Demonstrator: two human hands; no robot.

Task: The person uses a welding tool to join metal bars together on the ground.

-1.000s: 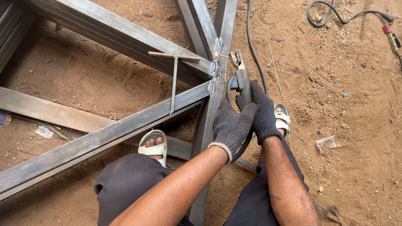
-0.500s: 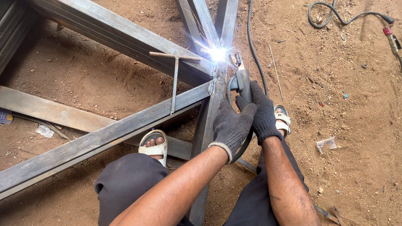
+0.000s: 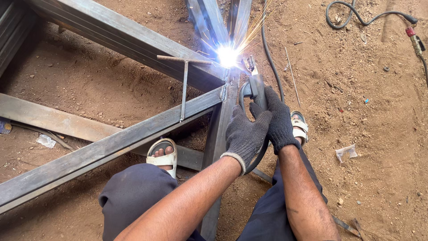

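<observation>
Both hands wear dark knit gloves. My right hand grips the handle of a welding electrode holder, and my left hand wraps around it from the left for support. The holder's tip points at a joint where grey steel bars of a frame meet. A bright white arc burns at that joint and throws orange sparks up and right. The holder's black cable runs away toward the top.
A small T-shaped chipping hammer rests across two frame bars. My sandalled feet stand on sandy ground either side of a bar. Another cable with a red-tipped clamp lies top right. Loose rods and paper scraps litter the dirt.
A second ago there was no arc. It lit half a second ago and has grown brighter, with sparks flying. The hands have barely moved.
</observation>
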